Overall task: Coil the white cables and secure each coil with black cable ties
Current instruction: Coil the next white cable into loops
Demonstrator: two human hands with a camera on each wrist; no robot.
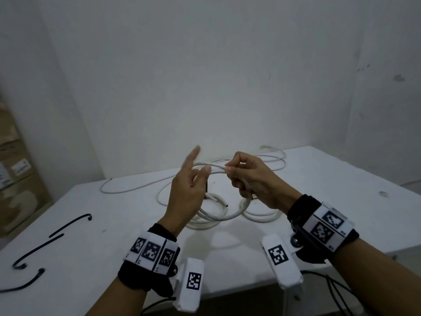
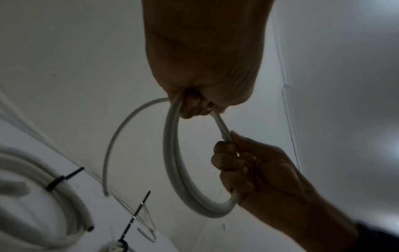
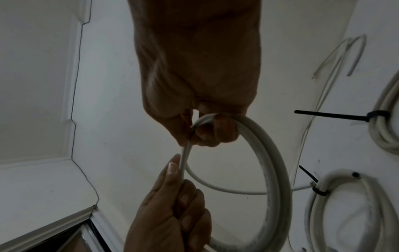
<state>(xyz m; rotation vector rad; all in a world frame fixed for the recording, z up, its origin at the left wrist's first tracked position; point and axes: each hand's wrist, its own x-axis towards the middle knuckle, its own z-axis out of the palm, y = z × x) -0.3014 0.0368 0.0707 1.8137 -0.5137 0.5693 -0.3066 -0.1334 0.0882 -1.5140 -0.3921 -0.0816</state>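
Two hands are being kept on one coil point(image 1: 213, 166) above the table point(image 1: 341, 190): it is being gripped in the right hand point(image 1: 250, 179), while its near strand is being pinched by the left hand point(image 1: 189, 190) just beside, index finger straight.

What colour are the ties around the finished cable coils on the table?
Black. The tie cinching a white coil shows best in the right wrist view.

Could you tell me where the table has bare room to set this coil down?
Bare room: the table's right side, and the near strip between the loose ties and the tied coils. The middle behind the hands is crowded with cable.
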